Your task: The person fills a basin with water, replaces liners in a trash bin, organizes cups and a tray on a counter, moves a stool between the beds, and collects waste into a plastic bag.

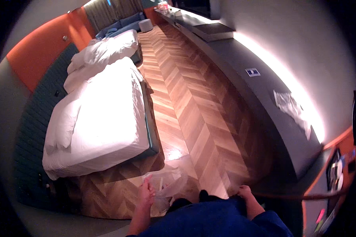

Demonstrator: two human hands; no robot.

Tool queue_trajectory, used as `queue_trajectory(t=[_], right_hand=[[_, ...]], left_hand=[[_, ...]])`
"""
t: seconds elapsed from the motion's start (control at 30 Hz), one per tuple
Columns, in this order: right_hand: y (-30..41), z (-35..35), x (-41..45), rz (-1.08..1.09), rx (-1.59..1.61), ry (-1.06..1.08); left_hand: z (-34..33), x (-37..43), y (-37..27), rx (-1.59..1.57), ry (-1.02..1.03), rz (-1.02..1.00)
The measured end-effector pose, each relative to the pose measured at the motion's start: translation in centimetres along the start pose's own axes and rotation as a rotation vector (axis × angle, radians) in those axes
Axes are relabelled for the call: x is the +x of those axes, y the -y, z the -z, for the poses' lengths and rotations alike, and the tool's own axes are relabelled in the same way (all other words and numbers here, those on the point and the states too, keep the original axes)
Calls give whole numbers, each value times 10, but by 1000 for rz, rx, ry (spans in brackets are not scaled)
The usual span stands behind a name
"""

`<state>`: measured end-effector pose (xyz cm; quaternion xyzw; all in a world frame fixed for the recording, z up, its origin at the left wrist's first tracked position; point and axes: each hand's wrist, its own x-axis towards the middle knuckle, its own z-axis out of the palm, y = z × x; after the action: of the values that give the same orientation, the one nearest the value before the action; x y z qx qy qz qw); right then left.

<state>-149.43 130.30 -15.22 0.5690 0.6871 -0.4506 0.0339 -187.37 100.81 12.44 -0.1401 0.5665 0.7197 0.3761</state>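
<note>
My left hand grips the edge of a translucent plastic bag, which hangs open over the floor in front of my legs. Small pale items with some dark marks show through the plastic, too blurred to name. Off to the right, my right hand is held low beside my blue top with its fingers curled. A faint hazy patch lies beside those fingers, and whether they hold something is unclear.
Two beds with white bedding, a nearer bed and a farther bed, stand on the left. Herringbone wood floor runs alongside. A long grey counter on the right bears a crumpled clear plastic sheet and a small card.
</note>
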Motion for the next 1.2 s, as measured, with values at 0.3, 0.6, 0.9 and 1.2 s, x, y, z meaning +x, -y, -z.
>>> queue_trajectory(t=[0.3,0.6,0.9,1.2], right_hand=[[307,24,170,126,63,97],[331,68,288,171,-520,318],[615,148,422,-152,915,-84],[995,155,722,441,860,13]], left_hand=[[-65,192,-100,-83,-11,-60],[-183,382,-246,343,71,-251],[-264,554,-352,26,24,-245],[-349,697,-490,7,-90,-162]])
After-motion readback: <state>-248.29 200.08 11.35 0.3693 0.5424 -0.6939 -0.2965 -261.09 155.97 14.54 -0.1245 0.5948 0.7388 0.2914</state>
